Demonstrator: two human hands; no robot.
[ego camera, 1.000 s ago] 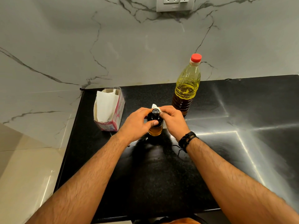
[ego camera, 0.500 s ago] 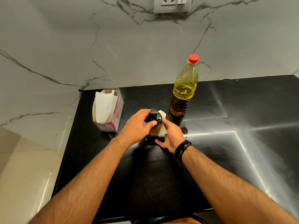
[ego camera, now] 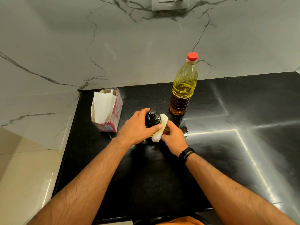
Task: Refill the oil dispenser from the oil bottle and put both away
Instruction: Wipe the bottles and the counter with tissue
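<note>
Gripping the black-capped oil dispenser (ego camera: 152,119), left hand (ego camera: 136,127) steadies it while right hand (ego camera: 174,138) clutches a tissue (ego camera: 159,130).

Taking the oil bottle (ego camera: 183,88) as the landmark: there is one such bottle with one red cap (ego camera: 192,56), and one dark-topped oil dispenser (ego camera: 152,119) just in front and to the left of it on the single black surface (ego camera: 243,143). Farther left of the bottle stands one opened tissue box (ego camera: 107,111), and one folded white tissue (ego camera: 159,129) lies against the dispenser. Two hands count here, the left hand (ego camera: 138,129) and the right hand (ego camera: 174,138), with one black wristband (ego camera: 186,153); one wall socket plate (ego camera: 170,3) sits above the bottle.
</note>
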